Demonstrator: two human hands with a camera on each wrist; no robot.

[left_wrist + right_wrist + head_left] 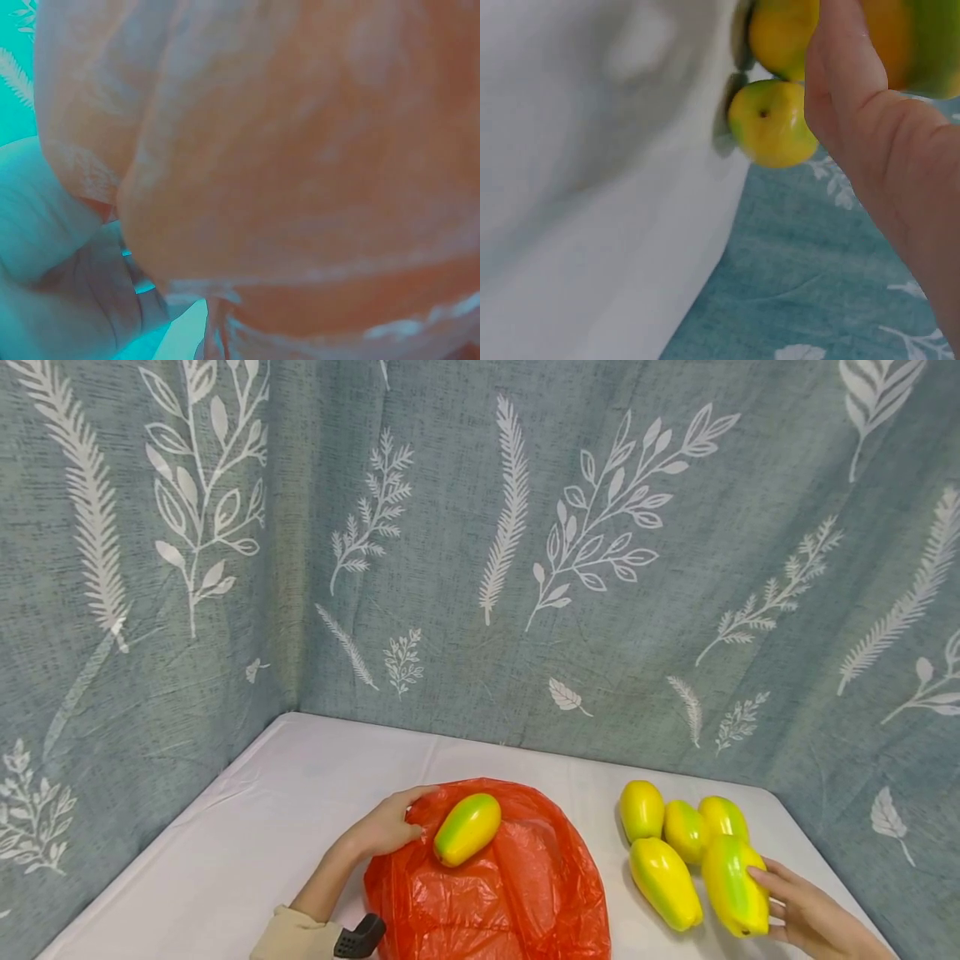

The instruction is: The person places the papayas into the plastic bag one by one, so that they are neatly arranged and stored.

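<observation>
"Starting from the left, what did you see?"

"A beige sleeve (294, 937), with a black wrist piece (360, 937) at its cuff; any marking on it was too small to read. Then the left hand (384, 824), at the left rim of a red plastic bag (465, 906). Its thumb and forefinger were parted, its fingers curved round the rim."

"Was that hold tight?"

"I couldn't tell. The bag lay at the near middle of the white tabletop (255, 827)."

"Anything on the red film?"

"A yellow-green fruit (468, 830), slanted, just right of the left hand and well apart from the right hand (810, 910). Whether it sat inside the bag's opening, I couldn't tell."

"And farther right?"

"Four more, close together: a far-left fruit (641, 811), a near-left fruit (665, 883), a middle fruit (684, 832) and a far-right fruit (724, 817)."

"And the right hand?"

"On the right side of that group. It gripped a fifth fruit (733, 885), the nearest on the right, with one digit over its upper side and others against its right flank."
</observation>
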